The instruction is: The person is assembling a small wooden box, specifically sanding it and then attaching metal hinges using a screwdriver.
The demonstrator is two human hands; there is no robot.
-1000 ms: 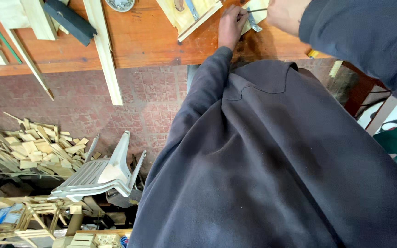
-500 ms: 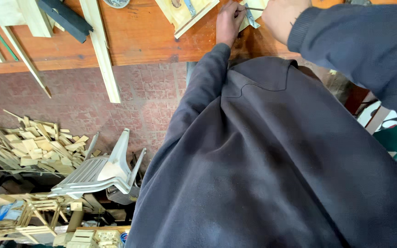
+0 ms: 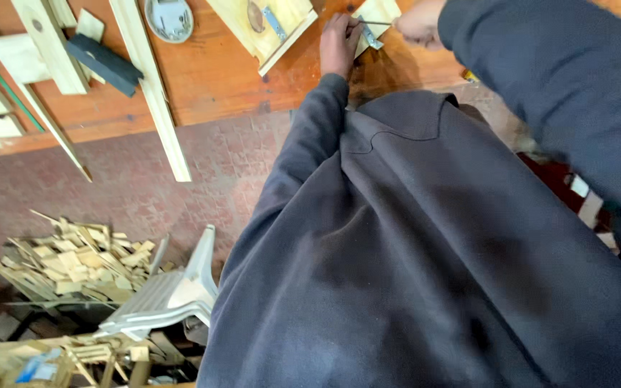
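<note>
My left hand (image 3: 339, 43) presses small wood piece (image 3: 376, 16) at workbench (image 3: 210, 79) near edge | right hand (image 3: 420, 23) pinches thin metal tool (image 3: 375, 23) on it

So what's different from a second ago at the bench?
The right hand has shifted slightly left, closer to the left hand, with its thin metal tool tip at the small wooden piece with the metal plate. Nothing was picked up or let go. The left hand still steadies that piece; the hinged wooden panel, long slat and scrap pile lie unchanged.
</note>
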